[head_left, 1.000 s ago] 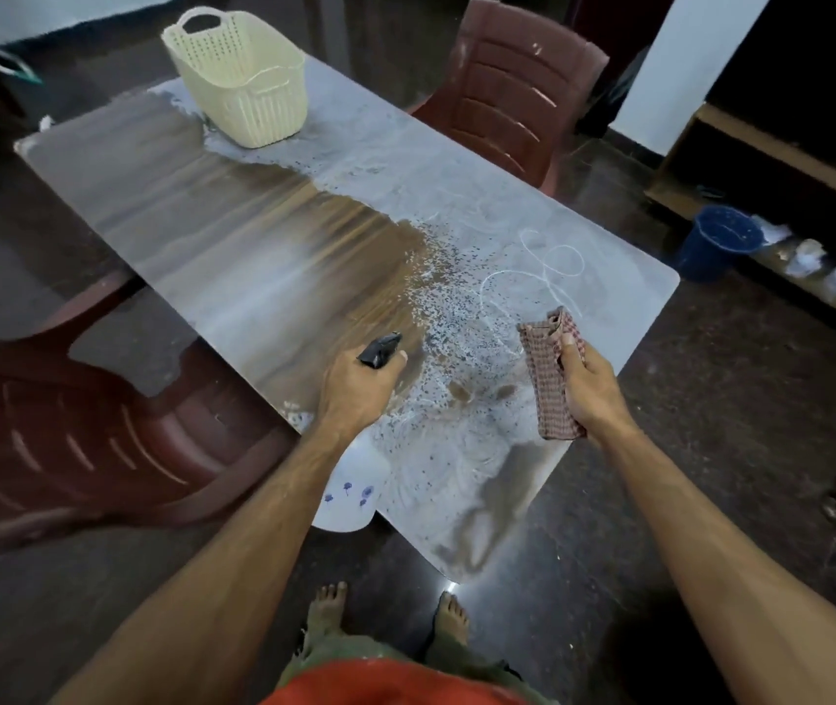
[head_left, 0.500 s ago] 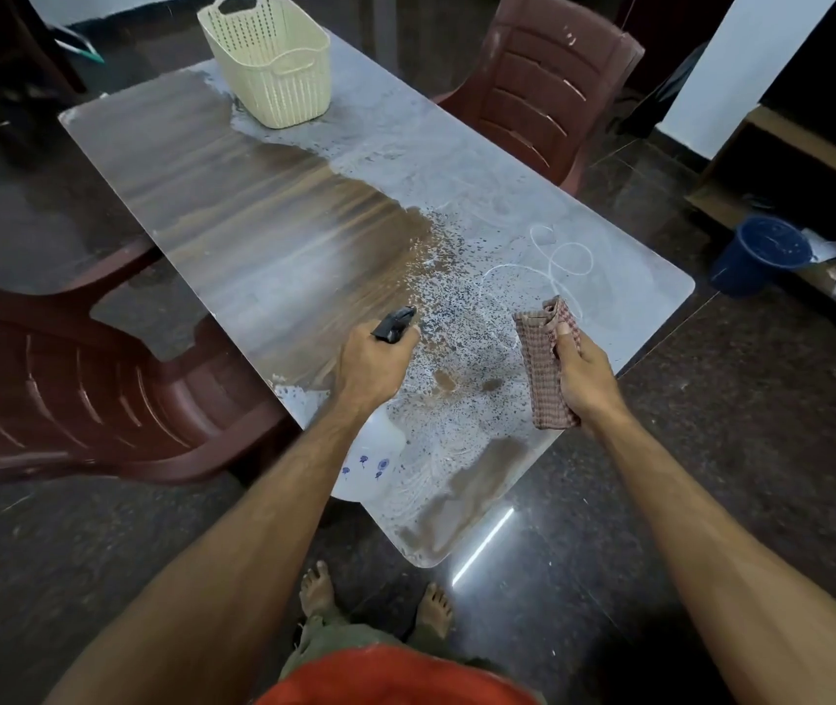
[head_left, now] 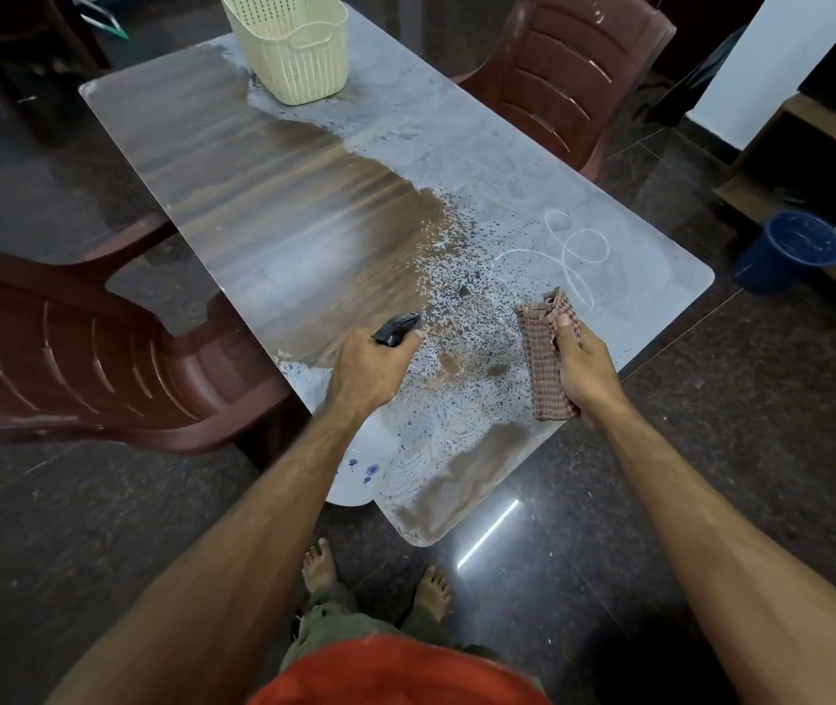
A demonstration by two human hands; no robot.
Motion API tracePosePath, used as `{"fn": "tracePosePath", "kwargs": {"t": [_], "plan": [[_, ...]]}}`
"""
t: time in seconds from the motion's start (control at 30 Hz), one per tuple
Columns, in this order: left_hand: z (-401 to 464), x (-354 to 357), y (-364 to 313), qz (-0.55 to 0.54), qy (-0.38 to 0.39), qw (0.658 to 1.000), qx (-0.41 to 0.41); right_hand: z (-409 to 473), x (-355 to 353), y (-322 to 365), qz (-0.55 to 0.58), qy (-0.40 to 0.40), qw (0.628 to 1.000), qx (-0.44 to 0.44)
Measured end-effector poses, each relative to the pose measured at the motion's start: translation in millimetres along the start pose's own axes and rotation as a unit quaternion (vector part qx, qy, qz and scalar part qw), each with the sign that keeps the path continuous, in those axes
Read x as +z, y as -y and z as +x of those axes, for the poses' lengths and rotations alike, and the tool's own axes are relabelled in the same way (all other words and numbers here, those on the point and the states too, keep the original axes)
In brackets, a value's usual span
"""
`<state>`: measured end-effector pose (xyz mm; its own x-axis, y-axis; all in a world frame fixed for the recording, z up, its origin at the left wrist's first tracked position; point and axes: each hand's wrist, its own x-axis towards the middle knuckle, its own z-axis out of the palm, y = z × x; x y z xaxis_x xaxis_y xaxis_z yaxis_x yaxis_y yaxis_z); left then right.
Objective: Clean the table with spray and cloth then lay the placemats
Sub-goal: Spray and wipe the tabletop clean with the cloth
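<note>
Left hand: the left hand (head_left: 372,368) sits at centre frame over the near left edge of the counter, its fingers curled round the black trigger head of the spray bottle.
Spray bottle: the spray bottle (head_left: 362,468) hangs below the wrist; its white body with small blue flower prints shows just off the counter edge, the black nozzle pointing up-frame over the wet patch.
Right hand: the right hand (head_left: 583,371) is right of centre, its fingers clamped on the cloth, thumb pressed along the upper part.
Cloth: the checked cloth (head_left: 543,363), red and white, is folded into a long strip held upright above the counter near its right edge.
Counter: the counter (head_left: 263,195) runs from lower centre to upper left; the left side shows bare wood grain, the right side a grey-white film with dark speckles and a white looping scribble.
Basket: a cream plastic basket (head_left: 293,48) stands on the far end, top centre.
Chairs: a maroon plastic chair (head_left: 75,348) at left, another chair (head_left: 573,68) at upper right.
Bucket: a blue bucket (head_left: 782,251) on the floor at the right edge.
Placemats: not visible.
</note>
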<state>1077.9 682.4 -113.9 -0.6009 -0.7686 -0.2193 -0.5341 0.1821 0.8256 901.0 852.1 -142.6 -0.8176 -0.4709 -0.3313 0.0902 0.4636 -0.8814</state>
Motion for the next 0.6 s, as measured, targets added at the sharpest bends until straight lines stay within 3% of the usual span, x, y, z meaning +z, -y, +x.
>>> {"fn": "tracePosePath", "kwargs": {"t": [0.17, 0.43, 0.6], "plan": [[-13, -1, 9, 0.004, -0.014, 1.0, 0.001, 0, 4, -4, -0.008, 0.013, 1.0, 0.003], [-39, -11, 37, 0.01, -0.007, 0.995, -0.097, 2, 18, -4, -0.003, 0.031, 0.999, 0.007], [-58, -23, 61, 0.01, 0.016, 0.994, -0.109, 7, 23, 2, -0.005, 0.038, 0.999, 0.008]]}}
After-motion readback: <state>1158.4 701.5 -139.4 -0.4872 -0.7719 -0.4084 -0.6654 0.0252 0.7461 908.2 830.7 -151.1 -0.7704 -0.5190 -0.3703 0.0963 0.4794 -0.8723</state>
